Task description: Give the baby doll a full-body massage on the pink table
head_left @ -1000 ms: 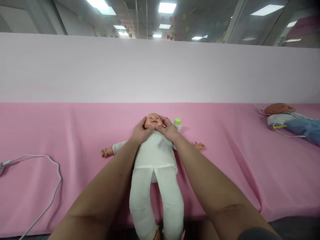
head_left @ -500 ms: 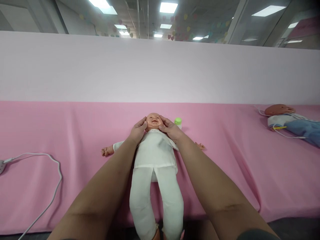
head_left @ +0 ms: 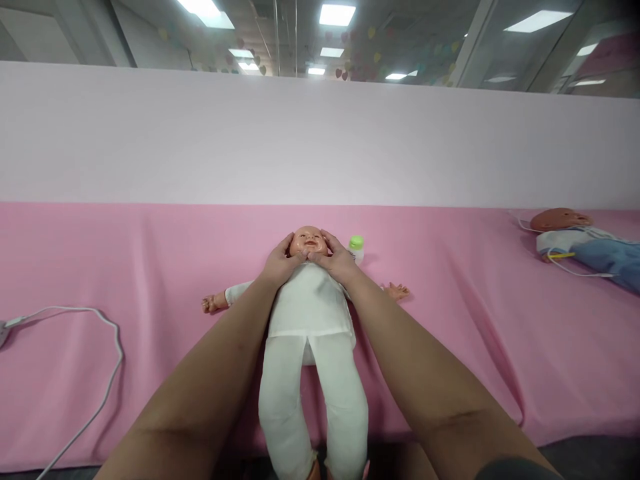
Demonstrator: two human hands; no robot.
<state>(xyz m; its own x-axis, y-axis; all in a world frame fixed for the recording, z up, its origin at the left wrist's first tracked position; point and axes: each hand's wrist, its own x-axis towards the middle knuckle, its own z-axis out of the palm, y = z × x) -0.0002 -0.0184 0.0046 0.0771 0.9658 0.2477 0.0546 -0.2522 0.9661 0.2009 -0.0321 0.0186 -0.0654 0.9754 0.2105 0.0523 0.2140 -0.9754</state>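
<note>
A baby doll (head_left: 311, 303) in a white top and white trousers lies on its back, head away from me and arms spread. My left hand (head_left: 281, 263) and my right hand (head_left: 340, 261) cup its head from both sides. Both thumbs rest at the doll's chin, tips close together, while the fingers curve along its cheeks. A small bottle with a green cap (head_left: 357, 244) stands just beyond my right hand, its lower part partly covered by that hand.
A pink sheet (head_left: 165, 267) covers the table. On the right lies a second doll (head_left: 600, 253) in white and blue, with a thin white cord and a yellow piece. A white cable (head_left: 117, 340) curves across the left. Behind stands a white wall (head_left: 320, 140) under glass.
Both thumbs have moved inward and down from the sides of the doll's face to its chin. The fingers stay at the sides of the head.
</note>
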